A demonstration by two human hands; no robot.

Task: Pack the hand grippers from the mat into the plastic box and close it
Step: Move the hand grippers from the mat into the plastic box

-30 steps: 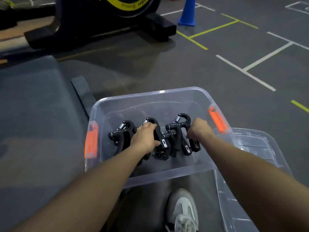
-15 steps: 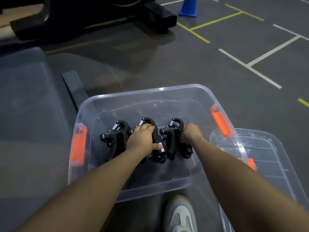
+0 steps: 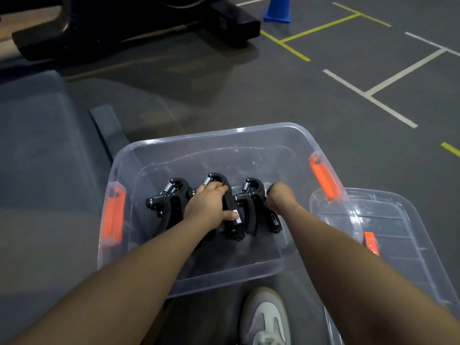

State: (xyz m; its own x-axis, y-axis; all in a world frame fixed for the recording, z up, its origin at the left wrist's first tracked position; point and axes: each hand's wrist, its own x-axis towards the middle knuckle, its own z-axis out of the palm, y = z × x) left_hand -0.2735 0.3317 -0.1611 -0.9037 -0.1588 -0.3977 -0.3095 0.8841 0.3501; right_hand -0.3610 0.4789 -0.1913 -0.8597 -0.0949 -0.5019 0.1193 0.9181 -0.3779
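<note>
A clear plastic box (image 3: 224, 277) with orange latches stands on the floor in front of me. Three black hand grippers with metal springs lie side by side on its bottom: a left one (image 3: 169, 202), a middle one (image 3: 230, 207) and a right one (image 3: 251, 207). My left hand (image 3: 207, 207) is closed over the middle gripper's handle. My right hand (image 3: 280, 196) is closed at the right side of the right gripper, whose outer handle it hides. The clear lid (image 3: 403, 235) lies flat just right of the box.
A grey mat (image 3: 42, 170) covers the floor on the left. My shoe (image 3: 266, 319) is just in front of the box. A black exercise machine base (image 3: 139, 28) and a blue cone (image 3: 278, 9) stand at the back. Floor lines run on the right.
Both hands, with the grippers, have sunk lower into the box and now rest at its bottom. The view has tilted down slightly.
</note>
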